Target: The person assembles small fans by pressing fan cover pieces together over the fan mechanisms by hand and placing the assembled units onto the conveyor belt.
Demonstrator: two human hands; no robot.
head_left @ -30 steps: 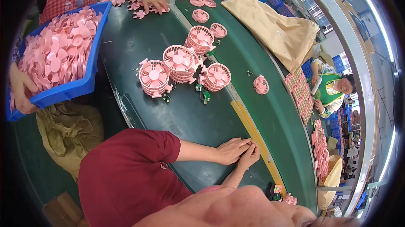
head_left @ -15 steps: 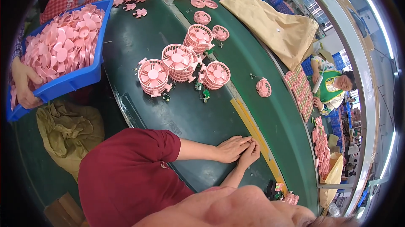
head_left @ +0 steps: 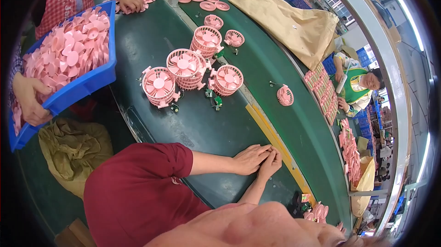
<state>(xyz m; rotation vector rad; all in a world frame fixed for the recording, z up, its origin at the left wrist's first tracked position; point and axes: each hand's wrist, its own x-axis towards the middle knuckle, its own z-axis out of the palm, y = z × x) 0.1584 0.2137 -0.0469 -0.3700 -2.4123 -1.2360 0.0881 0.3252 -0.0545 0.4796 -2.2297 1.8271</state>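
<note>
My left hand [head_left: 250, 159] and my right hand [head_left: 270, 166] meet at the fingertips over the dark green tabletop, close to a yellow strip [head_left: 280, 150]. Both have bent fingers drawn together. Whatever may be between them is too small or hidden to make out. Farther off stand pink fan housings with blades, some stacked: a left one [head_left: 158, 86], a middle stack [head_left: 184, 65], a right one [head_left: 227, 80] and a far one [head_left: 206, 39]. Small green circuit boards [head_left: 217, 102] on wires lie beside them.
Another person's hand [head_left: 131, 1] touches loose pink blades; that person's other hand grips a blue crate [head_left: 85, 86] full of blades. On the green belt [head_left: 303, 141] lies a pink housing [head_left: 285, 95]. Beyond are a tan sack [head_left: 294, 26] and a worker in a green apron [head_left: 356, 86].
The blue crate's near corner has dropped lower, and the other person's hand at the blades has shifted left. My hands stay together. The view has shifted slightly; more pink parts show at lower right.
</note>
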